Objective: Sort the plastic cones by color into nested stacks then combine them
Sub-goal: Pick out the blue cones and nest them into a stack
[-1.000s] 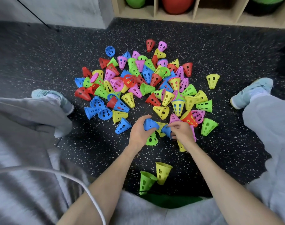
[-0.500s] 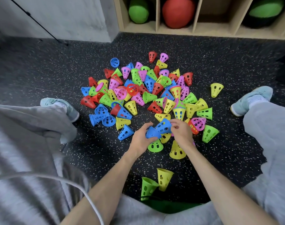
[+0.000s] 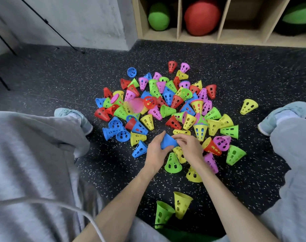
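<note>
Gripping the blue cone from 2 sides, the left hand and right hand curl their fingers around it. It is above the speckled floor, at the near edge of the cone pile.

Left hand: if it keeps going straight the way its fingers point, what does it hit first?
The left hand already grips the blue cone; its fingers point up-right toward the pile. Beyond that cone, likely the flattened yellow cone, though depth is unclear.
</note>
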`<state>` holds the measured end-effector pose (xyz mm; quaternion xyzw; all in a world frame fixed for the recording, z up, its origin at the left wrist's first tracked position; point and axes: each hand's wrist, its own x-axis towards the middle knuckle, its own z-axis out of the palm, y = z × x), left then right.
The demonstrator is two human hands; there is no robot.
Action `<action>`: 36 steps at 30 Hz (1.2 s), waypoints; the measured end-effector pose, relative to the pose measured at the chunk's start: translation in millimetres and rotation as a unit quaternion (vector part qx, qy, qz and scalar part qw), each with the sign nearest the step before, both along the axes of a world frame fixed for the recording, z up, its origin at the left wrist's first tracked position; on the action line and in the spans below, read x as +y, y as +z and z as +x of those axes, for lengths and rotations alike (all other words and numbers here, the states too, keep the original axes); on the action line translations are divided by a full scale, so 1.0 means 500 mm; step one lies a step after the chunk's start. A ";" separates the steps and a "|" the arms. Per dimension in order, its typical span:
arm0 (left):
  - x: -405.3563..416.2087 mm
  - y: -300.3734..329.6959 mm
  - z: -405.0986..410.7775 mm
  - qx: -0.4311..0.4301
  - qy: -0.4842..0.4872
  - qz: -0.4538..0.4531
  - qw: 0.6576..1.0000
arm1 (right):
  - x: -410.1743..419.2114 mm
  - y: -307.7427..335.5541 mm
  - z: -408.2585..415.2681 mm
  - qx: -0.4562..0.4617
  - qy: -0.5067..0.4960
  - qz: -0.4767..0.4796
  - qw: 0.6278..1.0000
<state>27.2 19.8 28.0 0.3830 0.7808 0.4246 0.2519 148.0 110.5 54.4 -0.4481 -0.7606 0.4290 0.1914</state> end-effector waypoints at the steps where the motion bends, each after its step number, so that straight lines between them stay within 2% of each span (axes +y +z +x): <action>1: 0.003 -0.001 -0.005 0.001 0.000 0.001 1.000 | 0.004 -0.002 -0.005 0.010 0.000 -0.001 1.000; 13: -0.004 -0.028 -0.073 0.009 0.034 0.009 0.999 | 0.012 -0.054 -0.097 0.065 0.017 -0.072 0.995; 20: -0.071 -0.058 -0.153 0.086 0.082 -0.045 0.992 | -0.009 -0.122 -0.118 0.064 -0.096 -0.098 0.988; 25: -0.153 -0.126 -0.194 0.039 0.136 -0.095 0.985 | -0.046 -0.128 -0.178 0.043 -0.114 -0.084 0.989; 29: -0.127 -0.143 -0.158 0.003 0.174 -0.084 0.981 | -0.036 -0.131 -0.174 0.037 -0.136 -0.070 0.988; 32: -0.111 -0.157 -0.142 0.006 0.164 -0.094 0.982 | -0.025 -0.132 -0.158 0.040 -0.145 -0.073 0.986; 36: -0.107 -0.168 -0.151 0.002 0.152 -0.102 0.983 | -0.026 -0.137 -0.156 0.034 -0.108 -0.078 0.991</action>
